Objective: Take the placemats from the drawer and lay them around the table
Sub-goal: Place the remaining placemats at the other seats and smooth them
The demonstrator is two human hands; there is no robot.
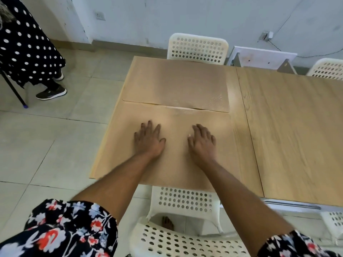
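Note:
Two tan placemats lie on the left end of the light wooden table (289, 130). The far placemat (174, 86) sits in front of the far white chair. The near placemat (174, 164) covers the near end of the table, and its far edge meets the near edge of the far one. My left hand (148, 140) and my right hand (202, 142) both rest flat on the near placemat, palms down, fingers spread, holding nothing. The drawer is not in view.
White perforated chairs stand at the near side (183, 217), the far side (197, 48) and the far right (327, 68). A person in a polka-dot dress (27, 49) stands on the tiled floor at the left. A white board (263, 58) leans against the wall.

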